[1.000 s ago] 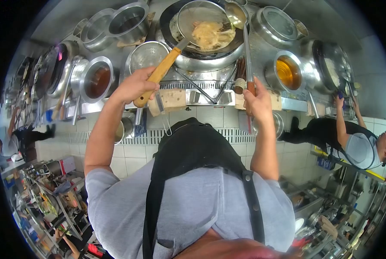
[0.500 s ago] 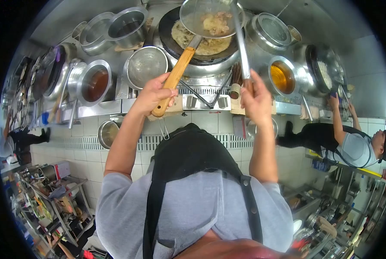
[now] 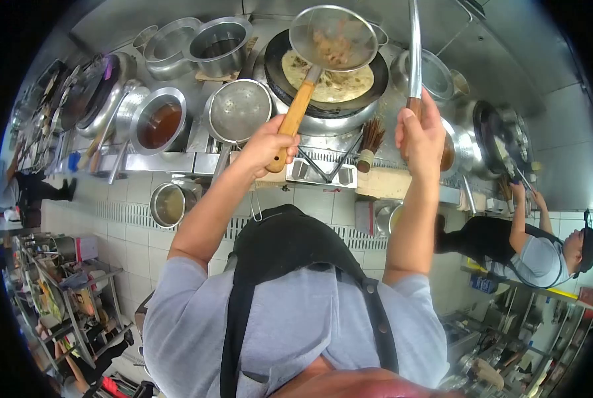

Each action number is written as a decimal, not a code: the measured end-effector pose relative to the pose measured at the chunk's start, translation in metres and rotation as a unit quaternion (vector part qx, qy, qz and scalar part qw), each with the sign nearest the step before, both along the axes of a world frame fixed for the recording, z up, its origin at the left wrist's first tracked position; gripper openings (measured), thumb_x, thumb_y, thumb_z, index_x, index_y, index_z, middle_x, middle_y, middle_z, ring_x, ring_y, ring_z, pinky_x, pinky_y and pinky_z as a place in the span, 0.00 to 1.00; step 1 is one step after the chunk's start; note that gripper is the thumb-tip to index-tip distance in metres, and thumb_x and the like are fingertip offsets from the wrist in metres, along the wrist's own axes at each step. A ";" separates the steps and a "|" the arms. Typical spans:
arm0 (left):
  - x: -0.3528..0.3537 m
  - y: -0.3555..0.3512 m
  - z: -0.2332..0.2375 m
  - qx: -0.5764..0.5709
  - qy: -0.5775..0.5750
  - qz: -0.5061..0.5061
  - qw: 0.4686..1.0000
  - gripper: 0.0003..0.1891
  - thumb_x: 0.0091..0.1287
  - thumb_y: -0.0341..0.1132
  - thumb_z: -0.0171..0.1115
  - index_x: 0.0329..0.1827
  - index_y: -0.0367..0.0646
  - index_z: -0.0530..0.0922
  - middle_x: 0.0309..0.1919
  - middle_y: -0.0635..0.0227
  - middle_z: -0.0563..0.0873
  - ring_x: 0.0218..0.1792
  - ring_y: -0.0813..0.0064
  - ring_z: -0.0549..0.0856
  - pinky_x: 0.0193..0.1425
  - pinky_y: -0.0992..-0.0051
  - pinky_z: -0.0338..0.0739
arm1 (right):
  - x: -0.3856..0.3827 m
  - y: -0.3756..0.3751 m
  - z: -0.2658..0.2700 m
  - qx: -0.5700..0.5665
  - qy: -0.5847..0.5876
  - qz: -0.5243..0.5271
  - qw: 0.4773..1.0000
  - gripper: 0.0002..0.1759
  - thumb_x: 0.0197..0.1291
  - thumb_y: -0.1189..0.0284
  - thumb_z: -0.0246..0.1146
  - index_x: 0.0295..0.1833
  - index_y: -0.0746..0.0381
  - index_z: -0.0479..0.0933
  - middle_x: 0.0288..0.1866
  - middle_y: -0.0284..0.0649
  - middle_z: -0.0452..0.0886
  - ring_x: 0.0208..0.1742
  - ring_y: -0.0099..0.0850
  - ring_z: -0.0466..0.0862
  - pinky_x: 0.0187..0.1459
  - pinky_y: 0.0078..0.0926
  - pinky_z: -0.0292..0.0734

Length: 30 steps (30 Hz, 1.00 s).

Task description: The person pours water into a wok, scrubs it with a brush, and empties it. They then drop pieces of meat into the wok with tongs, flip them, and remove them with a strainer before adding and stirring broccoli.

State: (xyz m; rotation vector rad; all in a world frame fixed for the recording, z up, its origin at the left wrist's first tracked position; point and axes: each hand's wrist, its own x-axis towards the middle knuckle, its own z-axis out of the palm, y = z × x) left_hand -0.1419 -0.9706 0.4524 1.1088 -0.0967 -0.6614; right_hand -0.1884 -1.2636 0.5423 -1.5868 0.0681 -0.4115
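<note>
My left hand is wrapped around the wooden handle of a round mesh strainer. Pieces of cooked food lie in the strainer, which hangs over the back of a black wok. Inside the wok is a wide layer of pale yellow liquid or batter-like food with darker bits. My right hand grips the wooden end of a long metal-handled utensil to the right of the wok. Its head is beyond the top edge, so its kind is hidden.
A second strainer and a pot of red-brown liquid stand left of the wok. A bristle brush lies at the stove's front. Another pot is partly behind my right hand. A co-worker stands at the right.
The long utensil has swung away from the strainer, up and to the right, with my right hand. The strainer stays over the wok. My view has shifted slightly.
</note>
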 end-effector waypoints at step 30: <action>-0.057 -0.065 0.008 0.082 -0.067 0.041 0.994 0.31 0.69 0.21 0.57 0.75 0.40 0.62 0.33 0.69 0.78 0.25 0.79 0.79 0.25 0.74 0.77 | -0.024 -0.030 -0.059 0.104 0.208 0.088 0.969 0.34 0.72 0.73 0.59 0.80 0.66 0.58 0.34 0.35 0.78 0.22 0.22 0.76 0.17 0.21 0.72</action>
